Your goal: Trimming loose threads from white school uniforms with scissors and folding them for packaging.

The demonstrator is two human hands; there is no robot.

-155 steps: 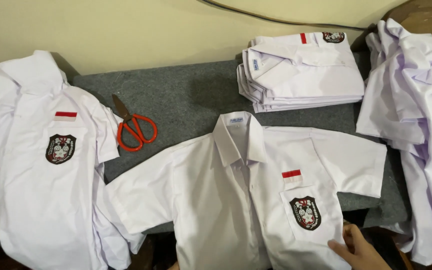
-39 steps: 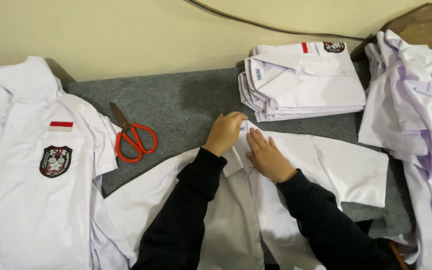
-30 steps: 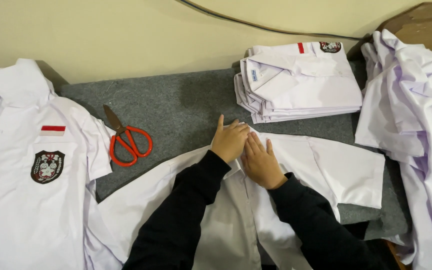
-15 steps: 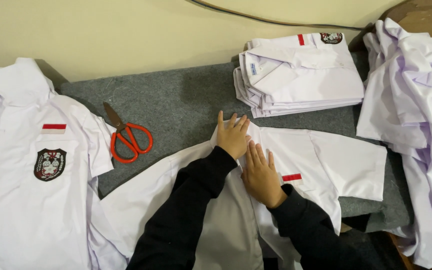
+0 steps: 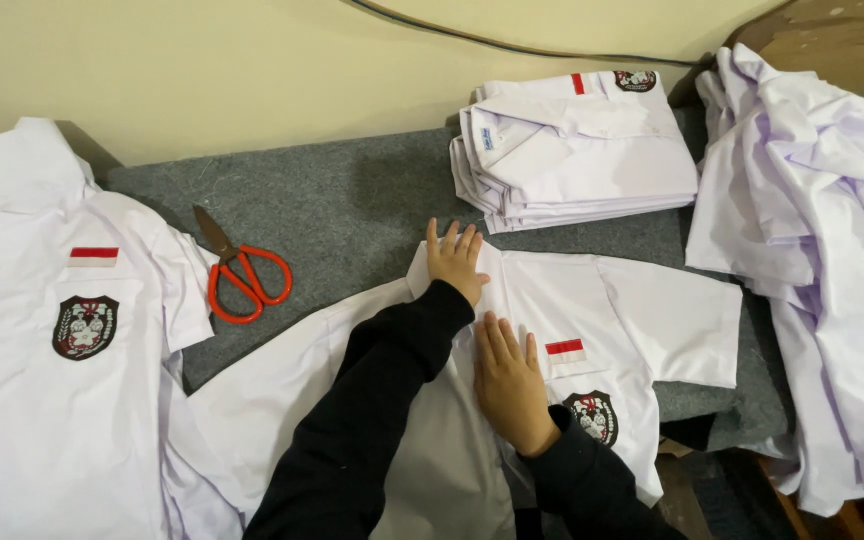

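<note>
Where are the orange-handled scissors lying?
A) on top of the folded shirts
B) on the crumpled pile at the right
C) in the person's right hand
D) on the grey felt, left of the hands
D: the orange-handled metal scissors lie on the grey felt table cover, left of the left hand, untouched.

Your shirt (image 5: 642, 320) lies spread on the bench (image 5: 352, 200) before you, with both hands flat on it, left hand (image 5: 455, 262) at the collar, right hand (image 5: 508, 380) nearer you. Scissors (image 5: 240, 272) lie to its left beside another spread shirt (image 5: 62, 380); the folded stack (image 5: 577, 145) sits behind, the loose heap (image 5: 822, 260) right.
</note>
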